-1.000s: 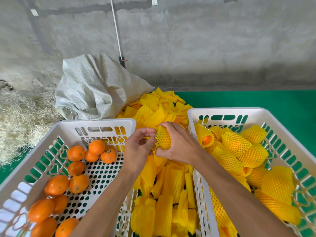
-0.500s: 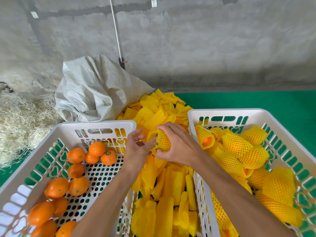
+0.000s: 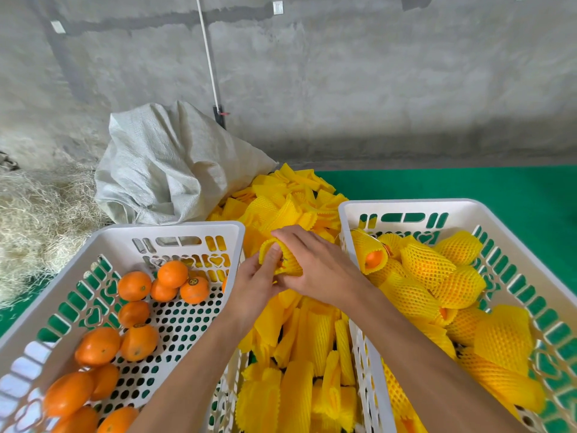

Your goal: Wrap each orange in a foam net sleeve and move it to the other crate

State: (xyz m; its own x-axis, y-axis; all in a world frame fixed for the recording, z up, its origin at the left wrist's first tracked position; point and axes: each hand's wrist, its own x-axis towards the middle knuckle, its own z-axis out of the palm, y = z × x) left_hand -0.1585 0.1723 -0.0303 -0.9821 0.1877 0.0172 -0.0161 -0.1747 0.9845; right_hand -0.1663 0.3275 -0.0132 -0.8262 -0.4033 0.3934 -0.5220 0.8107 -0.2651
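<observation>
Between the two crates, my right hand [image 3: 315, 267] grips a yellow foam net sleeve [image 3: 285, 260] from above, its fingers curled over it. My left hand [image 3: 254, 281] meets it from the left, with fingertips pushed into the sleeve's open end. Whether an orange is inside the sleeve is hidden by my hands. Several bare oranges [image 3: 134, 285] lie in the left white crate [image 3: 175, 228]. The right white crate [image 3: 406, 206] holds several oranges wrapped in net sleeves [image 3: 427, 265].
A pile of loose yellow foam sleeves [image 3: 299, 339] fills the gap between the crates and spreads behind them. A white woven sack [image 3: 168, 164] slumps at the back left beside dry straw [image 3: 34, 220]. Green matting [image 3: 468, 182] covers the floor before a concrete wall.
Both hands have stayed between the crates while working the sleeve. My left fingers have moved from pinching its edge to reaching into its open end, and the sleeve has turned in my right hand.
</observation>
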